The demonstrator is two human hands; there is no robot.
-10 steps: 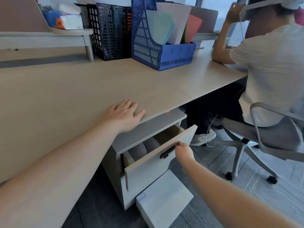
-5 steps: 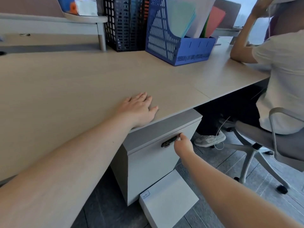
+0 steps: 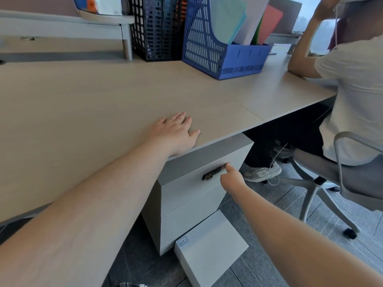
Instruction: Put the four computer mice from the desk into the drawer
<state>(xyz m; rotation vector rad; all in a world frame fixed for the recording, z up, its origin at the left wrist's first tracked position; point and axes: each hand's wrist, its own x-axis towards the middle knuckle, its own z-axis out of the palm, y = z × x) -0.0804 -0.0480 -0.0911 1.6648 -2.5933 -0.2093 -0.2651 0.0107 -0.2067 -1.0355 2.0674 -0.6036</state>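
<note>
Fingers [image 3: 228, 167] of right hand [image 3: 233, 179] touch shut drawer [image 3: 192, 183]; left hand [image 3: 176, 134] flat on desk [image 3: 93, 104].

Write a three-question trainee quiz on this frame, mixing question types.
1. True or false: the top drawer stands open.
2. Where is the left hand? A) flat on the desk B) on the dark handle C) inside the blue file holder
3. Fill in: the right hand touches the drawer front beside the ____.

Key: 1 false; 2 A; 3 handle. No mice show on the desk.
</note>
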